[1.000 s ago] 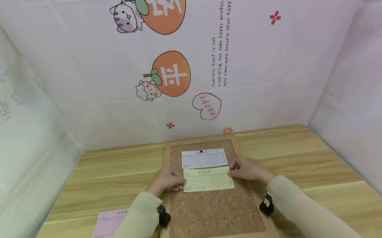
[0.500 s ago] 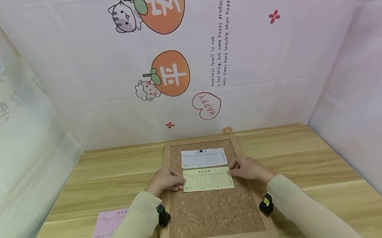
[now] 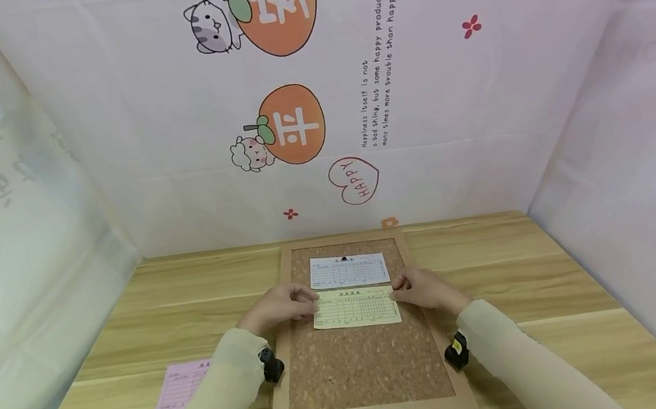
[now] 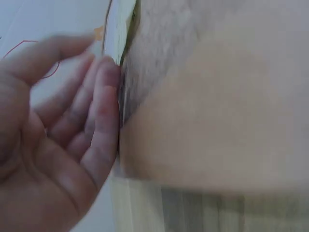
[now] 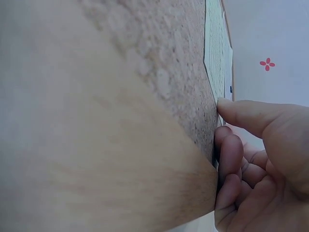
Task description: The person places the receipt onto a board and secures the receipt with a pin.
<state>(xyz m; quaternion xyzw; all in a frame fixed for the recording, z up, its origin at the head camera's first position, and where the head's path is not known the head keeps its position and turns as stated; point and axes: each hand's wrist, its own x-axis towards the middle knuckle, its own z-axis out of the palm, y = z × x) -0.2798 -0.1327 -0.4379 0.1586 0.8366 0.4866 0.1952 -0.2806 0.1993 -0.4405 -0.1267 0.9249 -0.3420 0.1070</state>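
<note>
A cork board (image 3: pixel 365 368) with a wooden frame lies on the table in front of me. A white slip (image 3: pixel 348 271) is pinned near its top with a dark pin (image 3: pixel 344 258). Just below lies a yellow slip (image 3: pixel 355 308), flat on the cork. My left hand (image 3: pixel 294 306) touches the slip's left edge with relaxed fingers. My right hand (image 3: pixel 409 289) rests at its right edge. In the left wrist view the fingers (image 4: pixel 107 82) lie against the board beside the slip's edge (image 4: pixel 118 19). In the right wrist view the right hand (image 5: pixel 224 118) has its thumb tip on the yellow slip (image 5: pixel 215 53), with fingers loosely curled against the cork (image 5: pixel 159 63).
A pink slip (image 3: pixel 181 388) lies on the wooden table (image 3: pixel 537 286) to the left of the board, partly behind my left sleeve. Printed fabric walls close in the table at the back and on both sides.
My left forearm has swung a little to the left and the hand has shifted slightly at the slip's edge. The yellow slip and my right hand have stayed where they were.
</note>
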